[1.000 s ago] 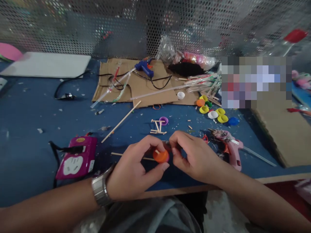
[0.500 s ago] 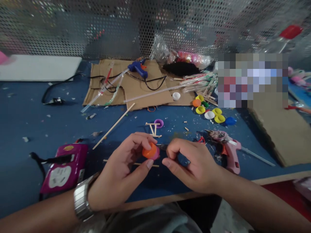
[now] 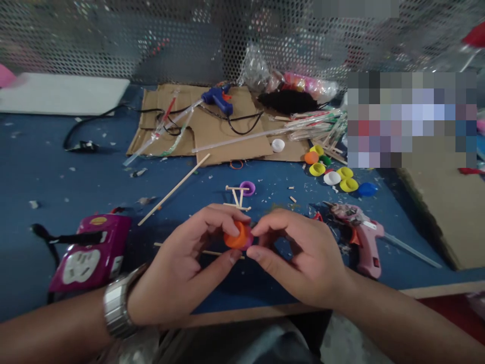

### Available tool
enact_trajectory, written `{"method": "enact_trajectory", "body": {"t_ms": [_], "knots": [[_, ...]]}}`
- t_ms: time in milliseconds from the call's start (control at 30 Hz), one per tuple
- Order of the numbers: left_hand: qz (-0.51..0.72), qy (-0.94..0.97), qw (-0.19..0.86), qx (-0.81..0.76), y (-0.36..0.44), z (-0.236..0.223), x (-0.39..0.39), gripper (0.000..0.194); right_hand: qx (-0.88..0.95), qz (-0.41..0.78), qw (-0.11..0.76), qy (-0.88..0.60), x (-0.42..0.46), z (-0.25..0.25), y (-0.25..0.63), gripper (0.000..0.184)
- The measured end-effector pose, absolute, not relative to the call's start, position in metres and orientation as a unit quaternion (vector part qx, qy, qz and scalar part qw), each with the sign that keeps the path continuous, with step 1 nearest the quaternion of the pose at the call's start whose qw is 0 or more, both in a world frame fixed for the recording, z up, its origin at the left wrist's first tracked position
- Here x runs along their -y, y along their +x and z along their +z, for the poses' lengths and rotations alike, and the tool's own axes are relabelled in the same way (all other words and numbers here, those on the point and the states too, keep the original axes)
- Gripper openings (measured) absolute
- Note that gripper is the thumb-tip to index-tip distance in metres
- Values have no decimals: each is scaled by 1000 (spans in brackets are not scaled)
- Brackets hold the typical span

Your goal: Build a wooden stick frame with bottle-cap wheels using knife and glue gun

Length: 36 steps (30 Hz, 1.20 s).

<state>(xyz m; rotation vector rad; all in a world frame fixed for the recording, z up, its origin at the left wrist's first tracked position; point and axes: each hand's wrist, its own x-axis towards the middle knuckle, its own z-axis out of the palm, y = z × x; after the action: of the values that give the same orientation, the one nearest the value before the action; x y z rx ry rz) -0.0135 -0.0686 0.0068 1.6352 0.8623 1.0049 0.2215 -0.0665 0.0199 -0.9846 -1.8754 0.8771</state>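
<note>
My left hand point(image 3: 182, 263) pinches an orange bottle cap point(image 3: 234, 238) between thumb and fingers, just above the blue table. A pink cap edge shows right behind the orange one. My right hand point(image 3: 299, 255) meets it from the right, its thumb and forefinger pressed against the caps. A thin wooden stick point(image 3: 212, 252) lies on the table under my left fingers. A small frame of glued sticks point(image 3: 238, 197) with a purple cap point(image 3: 247, 188) sits just beyond my hands.
A pink glue gun point(image 3: 361, 232) lies right of my hands and a magenta power strip point(image 3: 89, 253) left. Several loose caps point(image 3: 333, 174), a long skewer point(image 3: 174, 189), brown cardboard point(image 3: 212, 131) with a blue glue gun point(image 3: 217, 98), and a perforated metal wall point(image 3: 151, 40) are behind.
My right hand has closed in from the right onto the caps. The left hand turned the orange cap slightly and kept hold of it.
</note>
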Motion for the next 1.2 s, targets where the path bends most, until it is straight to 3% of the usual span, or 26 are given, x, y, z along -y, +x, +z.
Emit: {"method": "enact_trajectory", "body": {"t_ms": [667, 1033, 1200], "knots": [[423, 687, 457, -374, -14, 12, 55, 37, 676, 452, 394, -428, 57, 20, 217, 13], [435, 717, 396, -374, -10, 6, 62, 41, 716, 410, 384, -415, 63, 13, 221, 10], [448, 698, 418, -371, -9, 2, 65, 41, 749, 375, 386, -386, 66, 8, 222, 7]]}}
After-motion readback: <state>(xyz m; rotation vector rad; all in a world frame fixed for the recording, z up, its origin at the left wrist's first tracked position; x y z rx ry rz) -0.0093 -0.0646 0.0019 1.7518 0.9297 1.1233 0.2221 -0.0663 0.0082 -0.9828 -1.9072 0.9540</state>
